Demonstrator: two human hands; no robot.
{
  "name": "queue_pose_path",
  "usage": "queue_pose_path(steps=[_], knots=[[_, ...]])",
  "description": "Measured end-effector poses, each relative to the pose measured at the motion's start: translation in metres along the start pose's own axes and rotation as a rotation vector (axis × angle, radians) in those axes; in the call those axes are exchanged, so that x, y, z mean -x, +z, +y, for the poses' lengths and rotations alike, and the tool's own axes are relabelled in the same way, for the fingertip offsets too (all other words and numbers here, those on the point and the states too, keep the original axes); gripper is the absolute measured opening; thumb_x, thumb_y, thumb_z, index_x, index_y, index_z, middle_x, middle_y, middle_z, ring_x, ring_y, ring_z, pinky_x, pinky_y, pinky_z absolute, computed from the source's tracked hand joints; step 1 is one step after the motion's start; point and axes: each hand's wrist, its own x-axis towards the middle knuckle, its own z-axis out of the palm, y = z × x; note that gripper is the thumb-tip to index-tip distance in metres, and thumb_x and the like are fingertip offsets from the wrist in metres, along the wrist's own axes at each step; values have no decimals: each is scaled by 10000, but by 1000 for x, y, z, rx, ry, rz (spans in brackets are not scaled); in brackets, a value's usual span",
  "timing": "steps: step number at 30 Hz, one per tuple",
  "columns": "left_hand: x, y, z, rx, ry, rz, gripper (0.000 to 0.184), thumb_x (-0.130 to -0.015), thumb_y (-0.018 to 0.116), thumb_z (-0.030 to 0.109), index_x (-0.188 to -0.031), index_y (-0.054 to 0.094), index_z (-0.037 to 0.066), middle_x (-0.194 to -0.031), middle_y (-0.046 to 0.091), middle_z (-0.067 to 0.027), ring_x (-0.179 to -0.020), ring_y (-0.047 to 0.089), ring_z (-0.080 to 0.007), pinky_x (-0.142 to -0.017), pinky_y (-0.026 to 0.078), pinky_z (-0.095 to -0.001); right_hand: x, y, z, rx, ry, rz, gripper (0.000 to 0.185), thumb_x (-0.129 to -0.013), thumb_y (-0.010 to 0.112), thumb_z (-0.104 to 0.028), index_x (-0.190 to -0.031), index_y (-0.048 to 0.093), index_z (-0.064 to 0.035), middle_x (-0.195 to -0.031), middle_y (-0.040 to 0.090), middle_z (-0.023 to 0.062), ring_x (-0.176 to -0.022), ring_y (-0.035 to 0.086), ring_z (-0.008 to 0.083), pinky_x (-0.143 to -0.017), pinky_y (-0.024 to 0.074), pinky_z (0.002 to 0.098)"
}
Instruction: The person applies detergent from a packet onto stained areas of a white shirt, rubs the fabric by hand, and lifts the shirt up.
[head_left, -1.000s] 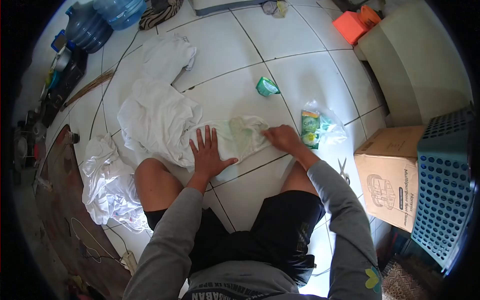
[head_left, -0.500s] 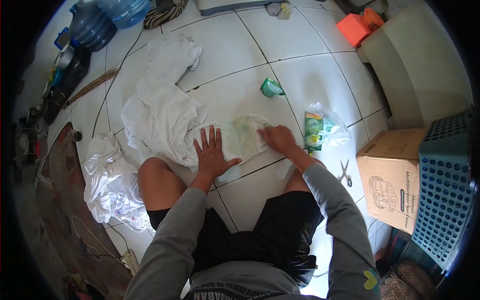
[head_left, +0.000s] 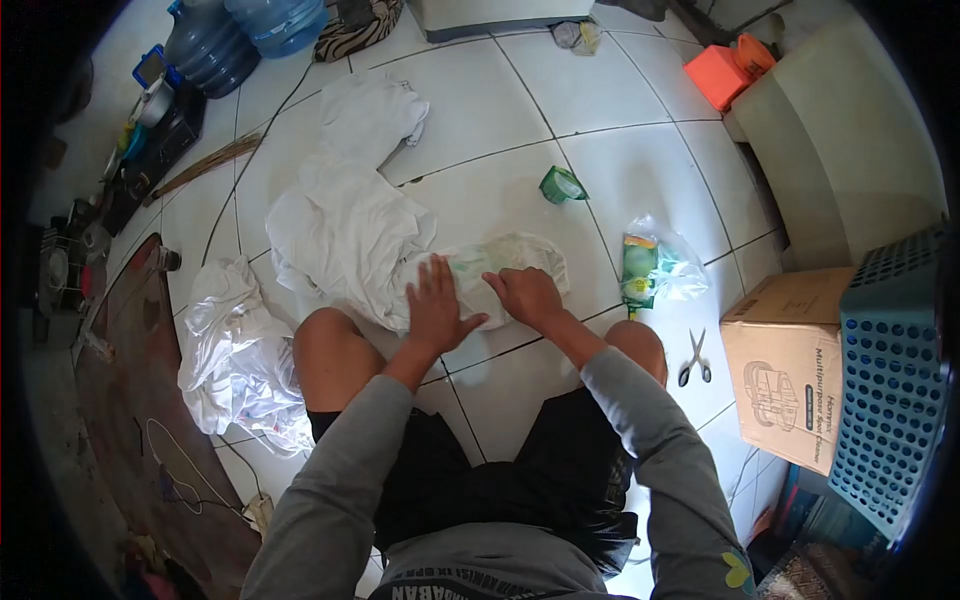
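Observation:
A white garment (head_left: 350, 220) is spread in folds over the tiled floor. Its near end (head_left: 540, 262) lies flatter and has pale greenish-yellow stains. My left hand (head_left: 437, 312) rests on the fabric left of the stains, fingers stretched out and thumb pointing right. My right hand (head_left: 530, 297) is curled closed on the stained part, a short gap from my left thumb. Whatever may be inside its fingers is hidden.
A green packet (head_left: 562, 185) lies beyond the garment. Right of it are a plastic bag with a green-yellow pouch (head_left: 640, 268), scissors (head_left: 695, 358), a cardboard box (head_left: 785, 370) and a blue basket (head_left: 890, 390). White shiny cloth (head_left: 240, 350) is heaped by my left knee.
My right hand has moved left across the stained fabric, closer to my left hand. My left hand stays on the garment with its fingers closer together. The view has shifted slightly.

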Motion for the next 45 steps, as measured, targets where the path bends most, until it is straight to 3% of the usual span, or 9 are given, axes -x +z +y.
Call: queue_pose_path(steps=[2,9,15,32,37,39,40,43,45], knots=[[4,-19,-21,-441,-44,54,1485,-783,765,839,-1747,48,-34,-1840,50,-236,-1690,3,-489,-1294,118,-734,-13,10,24,12,39,9,620,-1115,532,-530,-808,773,-48,-771,747,240,-747,748,453,-744,603,575],[9,-43,-32,-353,-287,-297,1532,-775,709,902,-1762,-93,47,-1853,-124,-181,-1692,-137,-450,-1299,-9,-734,-7,8,-13,12,42,-57,618,-1123,509,-508,-841,786,-32,-867,771,256,-822,758,474,-783,598,598],[9,-43,-33,-342,-268,-322,1528,-785,672,929,-1758,-113,50,-1837,-192,-195,-1679,-183,-466,-1296,-8,-734,-12,14,8,51,-33,84,648,-1121,504,-531,-831,793,-28,-837,770,243,-804,758,462,-740,600,597],[4,-44,-35,-329,-266,-385,1546,-803,652,939,-1734,-184,30,-1813,-237,-239,-1651,-235,-506,-1285,-42,-742,34,-38,45,97,18,-296,577,-1136,453,-528,-1012,808,-90,-970,780,251,-954,745,470,-910,577,581],[5,-50,-29,-356,-307,-450,1482,-866,632,896,-1722,-225,40,-1807,-271,-224,-1646,-263,-493,-1297,-13,-728,30,-40,86,66,89,-42,552,-1131,494,-518,-979,799,-84,-956,774,246,-936,741,462,-889,566,598],[-1,-40,-40,-412,-242,-335,1364,-908,656,811,-1760,-54,16,-1839,-59,-263,-1676,-12,-539,-1290,112,-739,35,-56,93,-131,376,61,509,-1109,573,-495,-937,785,-66,-962,778,237,-928,743,451,-872,562,602],[-3,-36,-45,-415,-233,-328,1364,-908,656,811,-1760,-54,16,-1839,-59,-263,-1676,-12,-539,-1290,112,-739,46,-54,95,-252,248,128,397,-1074,663,-460,-1055,753,-74,-953,780,234,-909,741,460,-846,562,594],[6,-34,-53,-600,-49,-19,908,-983,687,531,-1653,424,-22,-1761,314,-285,-1563,381,-523,-1193,372,-686,61,-59,85,-52,81,-13,387,-1045,712,-425,-1245,692,-94,-977,787,234,-923,740,483,-864,576,568],[10,-43,-54,-557,85,57,433,-963,667,261,-1296,714,-11,-1496,633,-234,-1312,644,-415,-1024,513,-590,57,-44,95,-3,36,-98,457,-1004,753,-397,-1354,619,-136,-986,789,225,-931,744,488,-863,579,571]])
